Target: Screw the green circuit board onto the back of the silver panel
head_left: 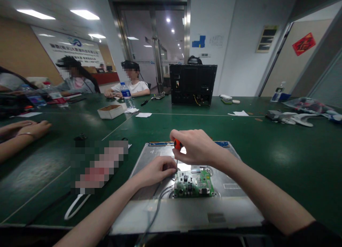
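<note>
- Right hand (pixel 196 144): fingers clamped around the orange-and-black handle of a screwdriver (pixel 177 144), long axis nearly upright, shaft pointing down.
- Left hand (pixel 161 169): fingers curled, tips close beside the shaft; cannot tell if pinching anything.
- Key relation: shaft end at the far-left corner of a green circuit board (pixel 196 182); board to the right of the left fingertips, long axis side to side; left hand nearer to that corner, right hand above.
- Beneath the board: metal panel (pixel 187 213), with dark cables (pixel 158 203) at left and a pale label (pixel 232 186), print too small to read.
- Farther out, on the green table (pixel 267 136): black monitor casing (pixel 191 83); blue-labelled bottle (pixel 125 92), wording unreadable.
- Background: wall sign (pixel 77 50) with blue logo and blurred Chinese lettering; red paper (pixel 304 45) bearing 福.
</note>
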Demonstrator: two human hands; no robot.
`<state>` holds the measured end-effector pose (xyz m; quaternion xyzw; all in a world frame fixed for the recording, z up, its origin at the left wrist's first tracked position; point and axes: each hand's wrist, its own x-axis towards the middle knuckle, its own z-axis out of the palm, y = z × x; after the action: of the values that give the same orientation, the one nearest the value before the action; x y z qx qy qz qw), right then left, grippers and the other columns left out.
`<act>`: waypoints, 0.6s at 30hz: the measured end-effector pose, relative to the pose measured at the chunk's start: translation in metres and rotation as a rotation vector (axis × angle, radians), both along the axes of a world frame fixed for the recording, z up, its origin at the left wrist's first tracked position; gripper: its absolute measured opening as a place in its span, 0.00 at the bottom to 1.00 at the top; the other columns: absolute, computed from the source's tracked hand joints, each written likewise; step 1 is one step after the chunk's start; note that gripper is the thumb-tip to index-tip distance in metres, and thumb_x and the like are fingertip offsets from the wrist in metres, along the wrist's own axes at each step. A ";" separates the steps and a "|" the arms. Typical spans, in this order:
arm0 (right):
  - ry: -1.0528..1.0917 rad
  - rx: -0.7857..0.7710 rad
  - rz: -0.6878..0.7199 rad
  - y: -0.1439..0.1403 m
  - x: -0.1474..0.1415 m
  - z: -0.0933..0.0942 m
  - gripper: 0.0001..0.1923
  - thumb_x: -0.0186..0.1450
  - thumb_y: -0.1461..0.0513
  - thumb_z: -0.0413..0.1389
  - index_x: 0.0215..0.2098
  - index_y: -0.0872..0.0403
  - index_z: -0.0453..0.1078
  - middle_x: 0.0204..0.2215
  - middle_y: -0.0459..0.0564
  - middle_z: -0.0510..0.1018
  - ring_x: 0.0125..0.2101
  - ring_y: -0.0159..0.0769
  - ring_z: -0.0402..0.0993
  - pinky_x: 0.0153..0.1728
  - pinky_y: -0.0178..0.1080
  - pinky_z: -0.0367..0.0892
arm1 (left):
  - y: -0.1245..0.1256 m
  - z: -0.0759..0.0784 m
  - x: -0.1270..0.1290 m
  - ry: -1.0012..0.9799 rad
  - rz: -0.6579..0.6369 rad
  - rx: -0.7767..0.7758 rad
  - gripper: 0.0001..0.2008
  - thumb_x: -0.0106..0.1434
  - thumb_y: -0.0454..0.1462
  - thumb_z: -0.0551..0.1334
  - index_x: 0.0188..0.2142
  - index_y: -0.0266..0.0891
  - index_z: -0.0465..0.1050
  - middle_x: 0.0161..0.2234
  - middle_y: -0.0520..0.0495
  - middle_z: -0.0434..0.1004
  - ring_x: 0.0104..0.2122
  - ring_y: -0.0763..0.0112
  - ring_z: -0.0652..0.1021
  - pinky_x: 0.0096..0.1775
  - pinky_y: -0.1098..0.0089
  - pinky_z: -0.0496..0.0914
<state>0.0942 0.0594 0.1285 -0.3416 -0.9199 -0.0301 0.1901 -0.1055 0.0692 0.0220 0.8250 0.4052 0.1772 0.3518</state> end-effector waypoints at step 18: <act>-0.039 0.006 -0.045 0.004 -0.001 -0.003 0.12 0.67 0.52 0.49 0.42 0.51 0.63 0.26 0.45 0.75 0.22 0.30 0.62 0.24 0.35 0.42 | -0.003 0.006 0.002 0.001 0.006 0.006 0.08 0.61 0.39 0.59 0.32 0.37 0.73 0.25 0.52 0.72 0.27 0.70 0.71 0.30 0.72 0.63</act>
<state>0.0928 0.0637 0.1258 -0.3613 -0.9153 -0.0437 0.1725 -0.1037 0.0666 0.0283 0.8249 0.4075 0.1793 0.3484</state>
